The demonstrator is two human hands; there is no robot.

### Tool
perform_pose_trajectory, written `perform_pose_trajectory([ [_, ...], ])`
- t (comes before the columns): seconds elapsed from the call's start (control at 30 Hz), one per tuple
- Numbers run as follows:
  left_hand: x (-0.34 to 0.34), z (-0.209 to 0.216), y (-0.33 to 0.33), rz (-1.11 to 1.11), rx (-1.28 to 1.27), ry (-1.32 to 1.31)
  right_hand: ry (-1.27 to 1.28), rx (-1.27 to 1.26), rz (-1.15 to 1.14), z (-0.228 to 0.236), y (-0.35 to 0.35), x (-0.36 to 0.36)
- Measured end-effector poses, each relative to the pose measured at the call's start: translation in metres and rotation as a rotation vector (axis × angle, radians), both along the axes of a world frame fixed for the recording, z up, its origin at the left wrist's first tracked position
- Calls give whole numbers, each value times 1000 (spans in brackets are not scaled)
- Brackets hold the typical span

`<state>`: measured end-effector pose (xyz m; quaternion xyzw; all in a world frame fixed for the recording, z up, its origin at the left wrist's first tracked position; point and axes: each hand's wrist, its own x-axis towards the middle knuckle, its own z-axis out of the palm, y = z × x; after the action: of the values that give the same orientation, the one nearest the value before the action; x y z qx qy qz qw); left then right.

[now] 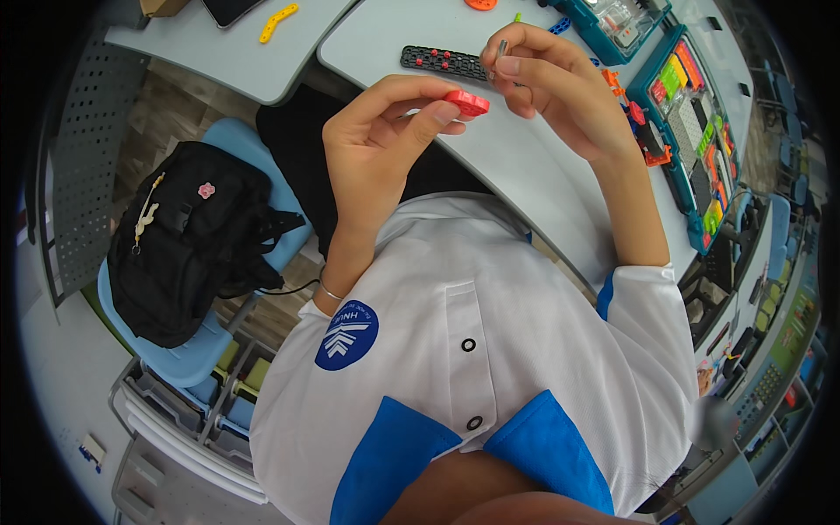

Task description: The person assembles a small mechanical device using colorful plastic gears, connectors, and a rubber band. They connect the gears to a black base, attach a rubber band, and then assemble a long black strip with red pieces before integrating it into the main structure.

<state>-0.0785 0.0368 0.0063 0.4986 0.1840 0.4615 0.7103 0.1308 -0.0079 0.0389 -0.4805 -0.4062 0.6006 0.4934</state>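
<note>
Above the edge of the white table, my left hand pinches a red plastic building piece between thumb and fingers. Close to it on the right, my right hand has its fingertips closed on a thin grey metallic rod, its lower end partly hidden by the fingers. The two held parts are apart. Behind them on the table lies a long black perforated beam with several red pegs in it; its right end disappears behind my right hand.
An open teal case of colourful parts stands on the right, another teal box behind it. Orange and black parts lie beside the case. A yellow piece and a dark phone lie far left. A black backpack occupies the blue chair.
</note>
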Motion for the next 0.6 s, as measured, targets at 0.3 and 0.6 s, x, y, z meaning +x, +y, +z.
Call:
perform_pose_trajectory([
  [0.3,5,-8,0,31,49,57,106,-125,117,2,-1,-7],
  [0.6,3,-5,3,48,-49,57,239,-182,121,-10,-2,-6],
])
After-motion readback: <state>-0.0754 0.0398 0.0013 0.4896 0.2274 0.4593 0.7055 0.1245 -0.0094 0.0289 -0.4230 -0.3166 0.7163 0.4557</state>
